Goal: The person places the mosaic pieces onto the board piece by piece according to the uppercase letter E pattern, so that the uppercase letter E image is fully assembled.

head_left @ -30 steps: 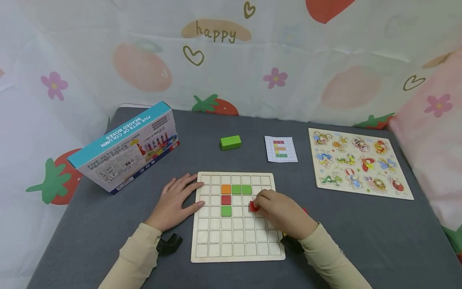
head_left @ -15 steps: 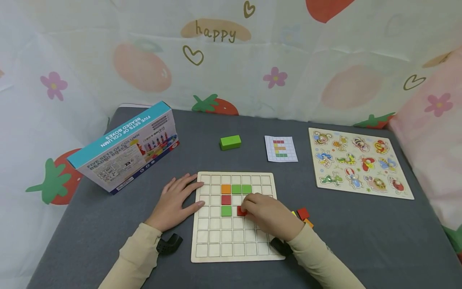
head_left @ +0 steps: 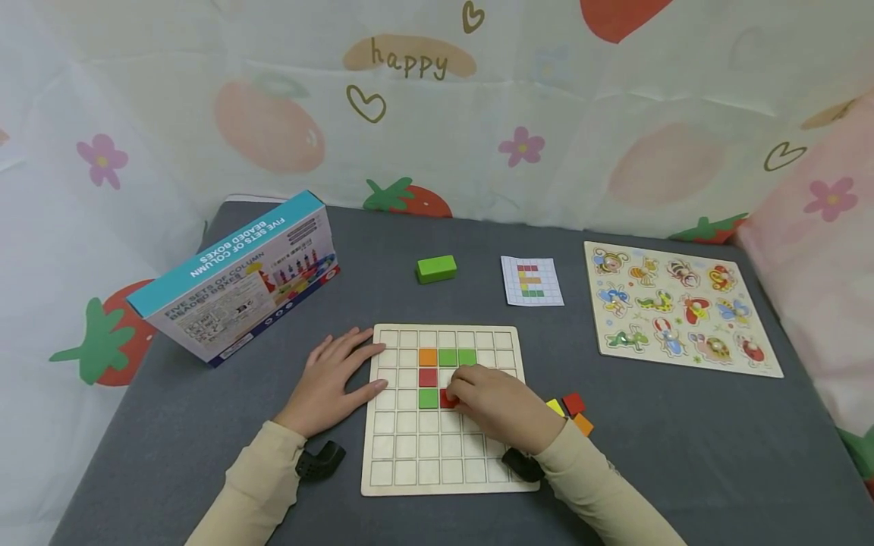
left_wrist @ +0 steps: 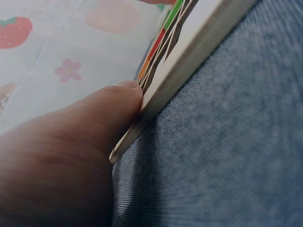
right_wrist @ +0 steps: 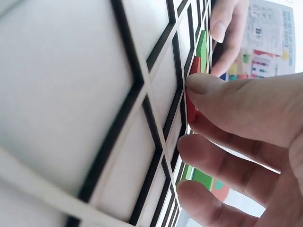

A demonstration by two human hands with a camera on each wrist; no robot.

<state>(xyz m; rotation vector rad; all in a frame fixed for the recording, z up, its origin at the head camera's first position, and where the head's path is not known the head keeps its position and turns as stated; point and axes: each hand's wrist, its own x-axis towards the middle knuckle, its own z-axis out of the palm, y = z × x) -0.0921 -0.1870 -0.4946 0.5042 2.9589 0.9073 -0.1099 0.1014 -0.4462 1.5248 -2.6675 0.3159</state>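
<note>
A wooden grid board lies on the table, holding an orange tile, two green tiles in the same row, a red tile below the orange, and a green tile under that. My right hand pinches another red tile between thumb and forefinger, in the cell just right of the lower green tile. Whether it sits flat in the cell I cannot tell. At the board's left edge rests my left hand, fingers extended, its thumb touching the rim.
Loose red, yellow and orange tiles lie right of the board. Behind it are a green block and a pattern card. A printed box stands back left; an insect picture board lies at right.
My right hand has moved left across the board, carrying the red tile to the cell beside the lower green one. The loose tiles at right have come into view. My left hand stays put.
</note>
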